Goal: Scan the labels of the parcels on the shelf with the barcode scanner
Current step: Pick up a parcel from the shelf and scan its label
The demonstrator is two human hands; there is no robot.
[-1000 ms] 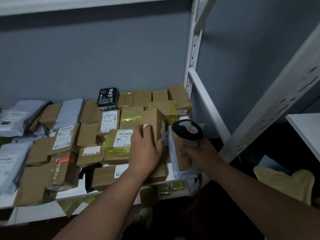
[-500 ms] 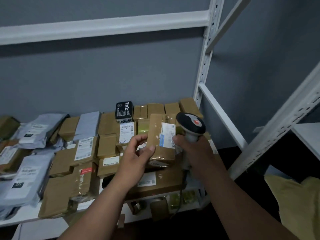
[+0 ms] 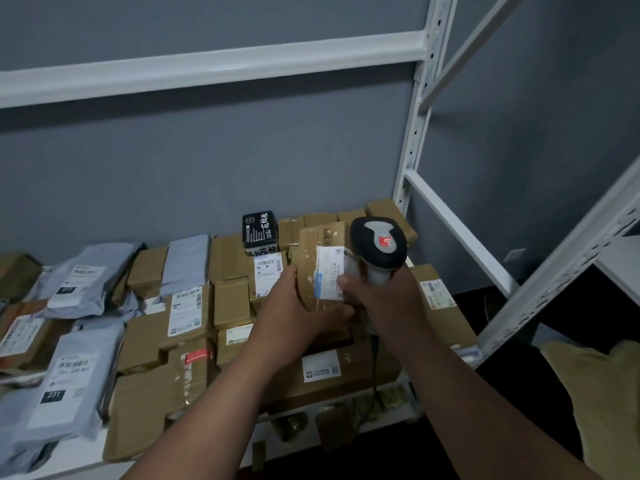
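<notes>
At centre frame in the head view, above the shelf [image 3: 83, 467], the left hand [image 3: 294, 313] gripped a box [image 3: 320, 261] upright, label [image 3: 330, 275] facing right. The right hand [image 3: 384, 296] clasped the scanner [image 3: 379, 247], touching the box. That close, the beam might miss the barcode.

The held cardboard parcel [image 3: 320, 268] is brown with a white label [image 3: 330, 275] edged in blue, and the barcode scanner [image 3: 379, 249] is black with a grey top panel bearing a red mark. Behind stands a black box [image 3: 260, 232] with white characters. The poly mailers [image 3: 74, 386] are pale grey, the shelf frame [image 3: 414, 140] white, the wall [image 3: 207, 161] blue-grey.
</notes>
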